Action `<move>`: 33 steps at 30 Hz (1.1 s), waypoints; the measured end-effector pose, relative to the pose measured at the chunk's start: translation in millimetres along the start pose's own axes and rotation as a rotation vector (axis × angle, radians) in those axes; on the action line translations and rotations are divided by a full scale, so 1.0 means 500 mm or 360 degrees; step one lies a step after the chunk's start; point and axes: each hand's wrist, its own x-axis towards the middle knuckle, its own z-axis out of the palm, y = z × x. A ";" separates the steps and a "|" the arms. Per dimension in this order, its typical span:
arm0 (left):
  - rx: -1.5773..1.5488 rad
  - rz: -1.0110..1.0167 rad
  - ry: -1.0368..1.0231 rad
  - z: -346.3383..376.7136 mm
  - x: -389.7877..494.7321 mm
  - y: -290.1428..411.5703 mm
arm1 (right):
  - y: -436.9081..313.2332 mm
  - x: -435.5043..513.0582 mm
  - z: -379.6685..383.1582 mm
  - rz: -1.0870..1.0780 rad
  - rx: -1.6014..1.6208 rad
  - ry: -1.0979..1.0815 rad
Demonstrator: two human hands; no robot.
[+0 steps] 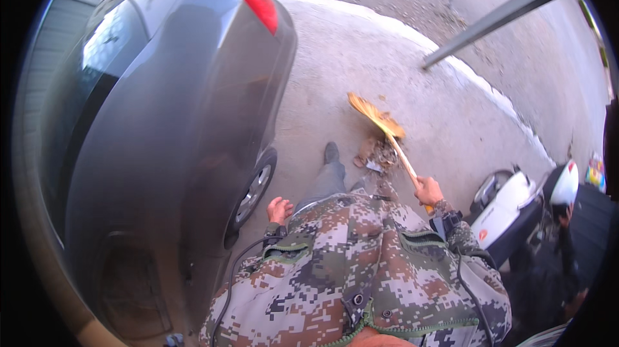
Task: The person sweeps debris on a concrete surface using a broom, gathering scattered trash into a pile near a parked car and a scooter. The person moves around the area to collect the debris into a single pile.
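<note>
My right hand is closed around the pale handle of a broom. The broom's yellow-brown head rests at or just over the concrete ground, fanned out ahead of me. Beside and partly below the handle lies a heap of dry leaves and litter, with a small whitish scrap in it. My left hand hangs by my side near the car's rear wheel, its fingers loosely curled and holding nothing that shows.
A dark grey car stands close on my left. A grey metal post rises at the upper right, near a pale kerb edge. On my right are a white scooter and a person in dark clothing.
</note>
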 end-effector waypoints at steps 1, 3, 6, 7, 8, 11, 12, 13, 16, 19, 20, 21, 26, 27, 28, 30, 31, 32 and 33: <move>0.0016 -0.0022 -0.0033 -0.002 -0.005 -0.003 | 0.005 -0.018 -0.005 -0.0022 0.0008 0.0011; 0.0034 -0.0084 -0.0019 -0.013 -0.011 -0.005 | 0.018 -0.028 -0.005 -0.0024 -0.0119 0.0146; 0.0161 -0.0012 -0.0034 -0.028 -0.017 0.001 | 0.029 0.035 -0.004 -0.0080 -0.0373 0.0373; 0.0132 -0.0031 -0.0048 -0.028 -0.016 0.008 | 0.033 0.070 -0.012 -0.0106 -0.0481 0.0473; 0.0135 0.0004 -0.0003 -0.035 -0.017 0.010 | 0.038 0.118 -0.015 -0.0078 -0.0493 0.0495; 0.0141 -0.0050 0.0061 -0.046 -0.013 0.019 | 0.061 0.244 -0.035 0.0031 -0.0473 0.0438; 0.0145 0.0029 0.0034 -0.051 -0.010 0.018 | 0.068 0.276 -0.039 0.0067 -0.0398 0.0353; 0.0177 0.0039 0.0051 -0.058 -0.007 0.012 | 0.069 0.303 -0.035 0.0091 -0.0335 0.0325; 0.0127 0.0019 0.0046 -0.073 0.019 -0.027 | 0.086 0.299 0.008 -0.0103 -0.0555 0.0239; 0.0025 0.0084 0.0039 -0.074 0.063 -0.094 | 0.104 0.212 0.063 -0.0081 -0.0449 0.0143; -0.0084 0.0159 0.0005 -0.070 0.084 -0.114 | 0.110 0.179 0.074 -0.0016 -0.0324 0.0098; -0.0164 0.0135 -0.0008 -0.069 0.102 -0.133 | 0.128 0.136 0.081 -0.0025 -0.0132 0.0073; -0.0146 0.0183 -0.0113 -0.064 0.164 -0.166 | 0.202 0.019 0.142 -0.0046 -0.0305 0.0229; -0.0135 0.0190 -0.0145 -0.061 0.168 -0.166 | 0.215 0.027 0.164 -0.0103 -0.0407 0.0311; -0.0121 0.0189 -0.0172 -0.061 0.172 -0.171 | 0.224 0.044 0.192 -0.0146 -0.0530 0.0394; -0.0056 0.0223 -0.0156 -0.063 0.169 -0.192 | 0.262 0.066 0.231 -0.0097 -0.0456 0.0342; -0.0014 0.0259 -0.0109 -0.068 0.169 -0.207 | 0.285 0.075 0.240 -0.0005 -0.0185 0.0274; 0.0048 0.0252 -0.0037 -0.076 0.166 -0.227 | 0.305 0.079 0.247 0.0084 0.0089 0.0201; 0.0030 0.0299 -0.0015 -0.090 0.166 -0.251 | 0.327 0.076 0.257 0.0176 0.0375 0.0135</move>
